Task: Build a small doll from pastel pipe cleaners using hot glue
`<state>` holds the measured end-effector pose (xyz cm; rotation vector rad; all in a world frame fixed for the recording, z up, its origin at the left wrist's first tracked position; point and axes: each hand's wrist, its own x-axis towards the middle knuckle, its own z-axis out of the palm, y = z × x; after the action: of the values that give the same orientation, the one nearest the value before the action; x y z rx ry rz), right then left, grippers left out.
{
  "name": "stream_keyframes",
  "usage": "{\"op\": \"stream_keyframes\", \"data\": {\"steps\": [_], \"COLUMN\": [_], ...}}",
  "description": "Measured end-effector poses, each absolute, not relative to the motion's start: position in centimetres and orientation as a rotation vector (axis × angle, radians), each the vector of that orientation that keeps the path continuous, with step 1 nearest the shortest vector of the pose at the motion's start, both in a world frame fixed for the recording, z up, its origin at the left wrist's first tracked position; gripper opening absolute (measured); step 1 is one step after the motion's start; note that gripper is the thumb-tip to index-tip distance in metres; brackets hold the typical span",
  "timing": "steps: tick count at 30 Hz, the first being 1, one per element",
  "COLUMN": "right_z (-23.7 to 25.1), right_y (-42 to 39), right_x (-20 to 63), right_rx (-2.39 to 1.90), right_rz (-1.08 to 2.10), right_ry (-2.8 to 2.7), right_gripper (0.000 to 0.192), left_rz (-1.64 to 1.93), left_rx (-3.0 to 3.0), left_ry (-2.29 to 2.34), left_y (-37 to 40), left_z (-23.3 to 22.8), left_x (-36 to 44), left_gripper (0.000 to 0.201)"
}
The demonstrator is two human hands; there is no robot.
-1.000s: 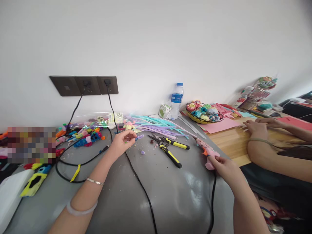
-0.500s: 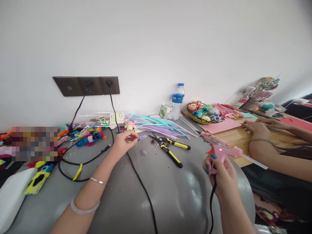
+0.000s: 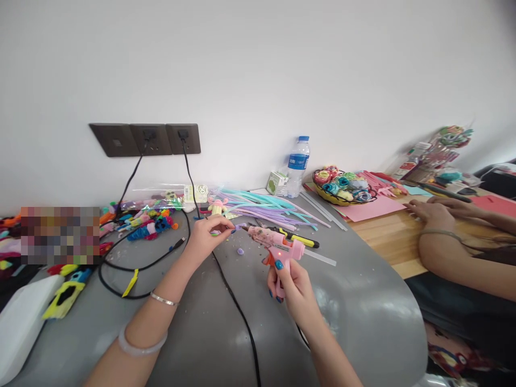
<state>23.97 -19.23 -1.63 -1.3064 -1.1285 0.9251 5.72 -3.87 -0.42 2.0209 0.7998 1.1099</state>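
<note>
My left hand [image 3: 207,235] pinches a small purple fuzzy piece [image 3: 239,227] between thumb and fingertips. My right hand [image 3: 296,287] is wrapped around the handle of a pink hot glue gun [image 3: 278,244] with a small red light lit. Its nozzle points left and comes right up to the purple piece; whether it touches, I cannot tell. A clear glue stick [image 3: 321,258] sticks out of the gun's back. Behind the gun lie yellow-and-black pliers [image 3: 308,242], mostly hidden. On the grey table [image 3: 193,333], a loose purple tuft [image 3: 241,251] sits below the nozzle.
Purple and turquoise pipe cleaners [image 3: 266,207] lie near the wall beside a water bottle [image 3: 298,166] and a small box [image 3: 277,184]. Black cables [image 3: 231,293] cross the table. At right are a basket of paper flowers [image 3: 342,188] and another person's arms [image 3: 443,236].
My right hand has brought the glue gun left and inward, from the table's right side to the purple piece. The gun now covers part of the pliers. My left hand has hardly moved.
</note>
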Motion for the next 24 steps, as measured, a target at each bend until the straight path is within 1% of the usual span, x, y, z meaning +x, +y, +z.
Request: {"op": "stream_keyframes", "data": {"steps": [12,18,24], "right_z": [-1.91,-1.97,-2.17], "right_y": [-18.59,-18.66,-18.82], "right_x": [23.45,23.31,23.31], "right_rx": [-1.406,-1.444,-1.437], "right_rz": [0.877,0.842,0.823], "right_ry": [-1.168,-1.201,-1.243], "right_gripper": [0.051,0.053,0.051], "left_rz": [1.149,1.165,1.192], "left_rx": [2.074,2.100,2.104], "left_ry": [0.754,0.752,0.750], "left_y": [-3.75,-3.78,-3.86], "left_z": [-0.53,-0.59,-0.41], "left_x": [5.68,5.66,5.70], "left_gripper": [0.010,0.010,0.009]}}
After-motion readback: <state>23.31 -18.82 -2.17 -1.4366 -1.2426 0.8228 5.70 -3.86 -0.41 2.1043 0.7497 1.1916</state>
